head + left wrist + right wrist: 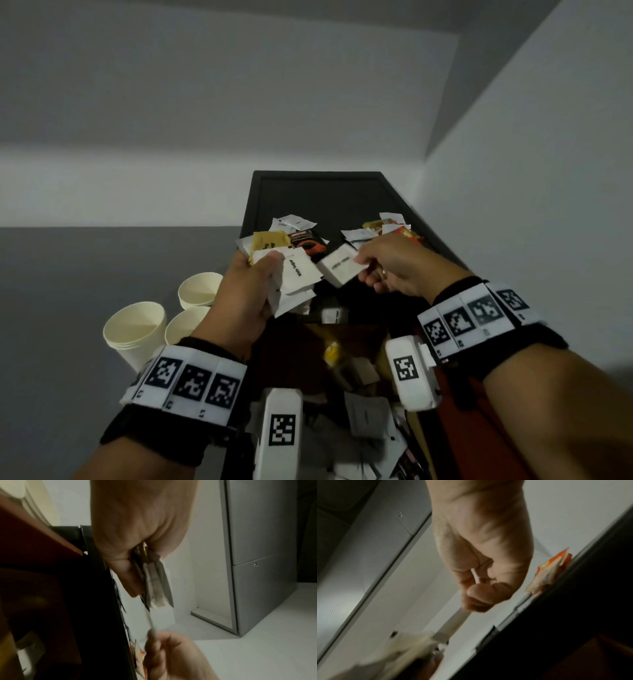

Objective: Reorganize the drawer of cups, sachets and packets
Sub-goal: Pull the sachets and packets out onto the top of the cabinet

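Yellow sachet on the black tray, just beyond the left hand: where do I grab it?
Probably pinch the yellow sachet by its top edge, coming from above. It lies flat, its near edge tucked under the white sachets in the left hand, a dark sachet against its right.

The left hand (pixel 245 291) holds a fanned stack of white sachets (pixel 296 274); the top one has black print. The right hand (pixel 390 270) pinches a single white sachet (pixel 340 265) just beside that stack. On the far black tray (pixel 318 192) lie two loose groups of sachets: yellow, dark and white ones (pixel 291 236) at the left, white and orange ones (pixel 387 226) at the right. Three white paper cups (pixel 137 329) stand upright to the left. In the near drawer (pixel 363 411) more white packets lie in disorder.
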A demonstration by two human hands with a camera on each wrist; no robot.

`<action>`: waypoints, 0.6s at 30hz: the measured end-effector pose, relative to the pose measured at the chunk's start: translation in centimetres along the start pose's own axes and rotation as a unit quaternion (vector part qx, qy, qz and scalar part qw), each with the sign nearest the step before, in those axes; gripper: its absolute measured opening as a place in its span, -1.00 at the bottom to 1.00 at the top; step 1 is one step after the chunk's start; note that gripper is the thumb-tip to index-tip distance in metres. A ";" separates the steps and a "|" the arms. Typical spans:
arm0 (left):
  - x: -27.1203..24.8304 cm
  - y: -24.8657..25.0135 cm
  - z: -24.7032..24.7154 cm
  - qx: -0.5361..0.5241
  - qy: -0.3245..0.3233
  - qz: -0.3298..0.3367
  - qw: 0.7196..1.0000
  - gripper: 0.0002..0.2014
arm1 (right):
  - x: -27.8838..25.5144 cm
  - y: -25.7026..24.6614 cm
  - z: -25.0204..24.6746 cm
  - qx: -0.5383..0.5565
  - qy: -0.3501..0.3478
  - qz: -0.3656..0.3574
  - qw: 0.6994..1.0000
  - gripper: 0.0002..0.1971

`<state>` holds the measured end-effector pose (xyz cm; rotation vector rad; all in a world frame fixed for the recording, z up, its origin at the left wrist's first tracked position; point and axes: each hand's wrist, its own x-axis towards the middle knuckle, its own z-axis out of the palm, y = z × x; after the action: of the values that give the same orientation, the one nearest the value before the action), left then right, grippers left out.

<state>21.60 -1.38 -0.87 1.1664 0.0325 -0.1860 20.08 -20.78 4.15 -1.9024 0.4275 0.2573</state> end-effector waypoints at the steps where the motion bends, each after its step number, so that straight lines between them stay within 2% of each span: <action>1: 0.1 0.2 -0.4 -0.005 0.016 0.002 1.000 -0.86 | 0.1 0.8 0.5 -0.041 -0.037 0.027 0.998 -0.90; 3: 0.3 0.6 -1.2 -0.019 0.025 0.008 0.999 -0.74 | 0.7 2.4 1.7 -0.098 -0.081 0.072 0.989 -0.89; 6: 0.1 1.1 -1.8 -0.025 0.029 0.030 0.999 -0.65 | 1.8 3.8 3.2 -0.042 -0.055 0.090 0.993 -0.84; 9: -0.5 1.1 -1.7 -0.028 0.029 0.033 0.999 -0.66 | 2.6 4.8 3.7 -0.023 -0.046 0.076 0.996 -0.63; 13: -1.4 0.9 -1.2 -0.028 0.018 0.021 0.999 -0.69 | 2.2 5.2 2.6 -0.194 -0.040 0.081 0.977 -0.55; 15: -1.6 0.8 -1.0 -0.019 0.020 0.017 0.999 -0.67 | 1.4 5.2 1.3 -0.287 -0.031 0.094 0.953 -0.67; 17: -1.8 0.7 -0.9 -0.013 0.029 0.014 0.999 -0.65 | 0.3 5.5 0.0 -0.354 -0.024 0.102 0.929 -0.88; 18: -1.8 0.6 -0.8 -0.011 0.030 0.013 0.999 -0.65 | -0.1 5.9 -0.4 -0.393 -0.032 0.107 0.913 -0.88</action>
<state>19.99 -0.19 -0.44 1.1498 0.0723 -0.1274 17.56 -23.06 -0.73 -2.6215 0.5385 0.7207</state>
